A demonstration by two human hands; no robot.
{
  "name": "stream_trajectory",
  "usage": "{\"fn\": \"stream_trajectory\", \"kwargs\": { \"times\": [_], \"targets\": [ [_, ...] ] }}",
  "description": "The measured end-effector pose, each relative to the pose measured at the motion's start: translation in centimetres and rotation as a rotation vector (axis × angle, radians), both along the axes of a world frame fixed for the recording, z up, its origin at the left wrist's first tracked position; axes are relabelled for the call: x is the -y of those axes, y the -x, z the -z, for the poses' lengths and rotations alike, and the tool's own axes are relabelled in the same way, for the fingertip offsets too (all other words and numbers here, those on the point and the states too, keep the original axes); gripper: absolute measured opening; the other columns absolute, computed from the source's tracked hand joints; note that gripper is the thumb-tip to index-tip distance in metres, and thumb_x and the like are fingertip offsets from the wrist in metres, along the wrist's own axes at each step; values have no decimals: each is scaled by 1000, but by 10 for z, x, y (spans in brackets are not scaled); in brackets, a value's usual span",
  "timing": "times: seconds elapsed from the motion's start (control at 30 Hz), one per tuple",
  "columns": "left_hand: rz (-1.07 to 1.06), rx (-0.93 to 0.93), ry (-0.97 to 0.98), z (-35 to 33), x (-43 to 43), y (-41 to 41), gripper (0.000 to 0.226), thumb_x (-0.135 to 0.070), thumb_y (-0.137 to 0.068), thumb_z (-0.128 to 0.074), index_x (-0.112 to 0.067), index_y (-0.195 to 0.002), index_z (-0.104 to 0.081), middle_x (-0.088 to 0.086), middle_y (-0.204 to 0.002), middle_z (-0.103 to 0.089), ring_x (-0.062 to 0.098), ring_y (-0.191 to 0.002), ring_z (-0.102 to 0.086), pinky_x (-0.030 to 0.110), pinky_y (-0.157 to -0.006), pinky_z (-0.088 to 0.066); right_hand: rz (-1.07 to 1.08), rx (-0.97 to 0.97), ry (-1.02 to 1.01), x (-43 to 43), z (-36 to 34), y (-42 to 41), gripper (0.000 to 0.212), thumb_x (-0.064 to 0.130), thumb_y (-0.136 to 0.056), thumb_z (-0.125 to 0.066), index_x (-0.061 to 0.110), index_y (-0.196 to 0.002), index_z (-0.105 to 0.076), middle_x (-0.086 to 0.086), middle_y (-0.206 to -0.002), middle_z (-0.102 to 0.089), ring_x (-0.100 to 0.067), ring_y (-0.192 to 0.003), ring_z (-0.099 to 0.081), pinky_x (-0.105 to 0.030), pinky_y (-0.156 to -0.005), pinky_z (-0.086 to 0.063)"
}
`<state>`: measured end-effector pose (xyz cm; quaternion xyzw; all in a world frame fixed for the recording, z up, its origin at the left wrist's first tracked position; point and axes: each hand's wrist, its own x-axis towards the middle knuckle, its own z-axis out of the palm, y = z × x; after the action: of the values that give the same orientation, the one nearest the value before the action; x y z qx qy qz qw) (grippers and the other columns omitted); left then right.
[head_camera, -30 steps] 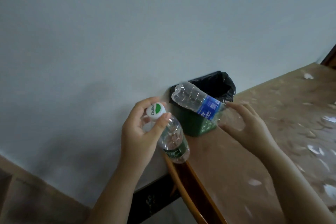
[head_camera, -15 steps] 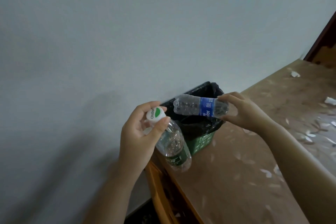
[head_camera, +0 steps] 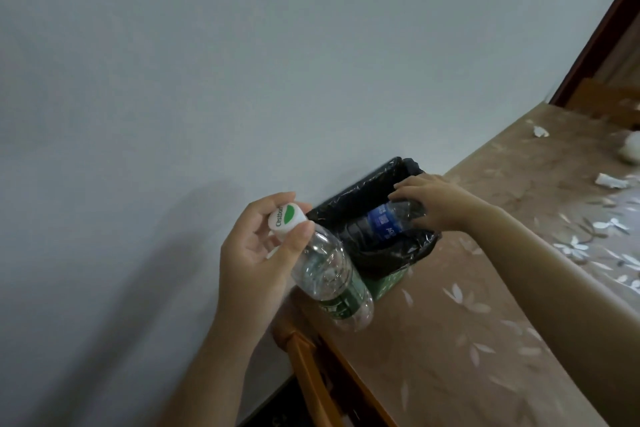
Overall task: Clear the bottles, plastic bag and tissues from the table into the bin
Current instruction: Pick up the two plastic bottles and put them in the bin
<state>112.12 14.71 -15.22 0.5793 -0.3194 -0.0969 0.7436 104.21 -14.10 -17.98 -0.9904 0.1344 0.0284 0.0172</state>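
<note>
A: Green bin (head_camera: pixel 389 282) at the tabletop's (head_camera: pixel 485 340) corner against the pale wall (head_camera: pixel 242 62). Square-mouthed, hard plastic, lined with a crinkled, glossy black bag (head_camera: pixel 398 253) folded over the rim.

B: And the bottles?

A: Blue-label bottle (head_camera: pixel 384 225): clear, ribbed plastic, lying at a slant with most of its length inside the bin's mouth. Clamped at its upper end by the right hand (head_camera: pixel 431 201), fingers wrapped over the top, right at the bin's far rim.

B: Different from half a second back?

A: Yes. Held level across the rim then; lower now, nose down into the liner.

B: The other one?

A: Green-label bottle (head_camera: pixel 332 281), clear, rounded at the shoulder, smooth, tilted just beside the bin's near corner, base over the tabletop's edge. White cap (head_camera: pixel 285 218) with a green leaf mark. Pinched at the neck and cap between thumb and fingers of the left hand (head_camera: pixel 256 253). Much the same grip and place as before.

B: Surface round the bin?

A: Tan, sheeny covering printed with pale leaf and flower shapes. Orange-brown wooden frame (head_camera: pixel 311 374) below the near edge. Well beyond the bin, crumpled white tissues (head_camera: pixel 611 180), small and blurred, with another white scrap (head_camera: pixel 540 131) farther still.
</note>
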Motion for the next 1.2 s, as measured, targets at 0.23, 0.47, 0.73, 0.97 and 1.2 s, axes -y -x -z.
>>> {"fn": "stream_trajectory", "kwargs": {
  "times": [0.23, 0.47, 0.73, 0.97, 1.2],
  "targets": [
    [46, -28, 75, -4, 5, -25, 27, -24, -72, -74, -25, -97, -64, -3, -93, -72, 9, -89, -65, 16, -73, -49, 77, 63, -54, -1, 18, 1, 55, 24, -81, -63, 28, -133, -43, 3, -150, -25, -22, -139, -8, -42, -111, -9],
    [56, 26, 80, -15, 16, -41, 30, -34, -71, -73, -27, -98, -63, -3, -95, -71, 11, -93, -64, 19, -74, -48, 244, 393, -228, -23, 37, 31, 44, 25, -83, -64, 18, -125, -53, -5, -139, -43, -26, -131, -28, -46, -106, -26],
    [78, 12, 167, -33, 43, -54, 34, -34, -71, -72, -23, -100, -59, -7, -91, -71, 11, -91, -63, 20, -75, -48, 420, 591, -259, -48, 65, 51, 38, 22, -80, -69, 13, -115, -60, -10, -130, -52, -31, -127, -35, -50, -102, -32],
    [100, 49, 193, -26, 86, -55, 26, -26, -74, -67, -25, -99, -58, -8, -90, -70, 12, -92, -62, 18, -73, -47, 449, 613, -290, -46, 75, 51, 32, 24, -81, -67, 13, -111, -63, -8, -129, -53, -30, -130, -32, -51, -104, -31],
    [119, 111, 119, -3, 122, -53, 28, -14, -79, -67, -29, -100, -55, -2, -100, -63, 10, -96, -61, 16, -77, -47, 426, 654, -293, -44, 80, 51, 31, 30, -82, -65, 15, -109, -63, -6, -127, -53, -23, -130, -30, -41, -103, -28]
  ]
}}
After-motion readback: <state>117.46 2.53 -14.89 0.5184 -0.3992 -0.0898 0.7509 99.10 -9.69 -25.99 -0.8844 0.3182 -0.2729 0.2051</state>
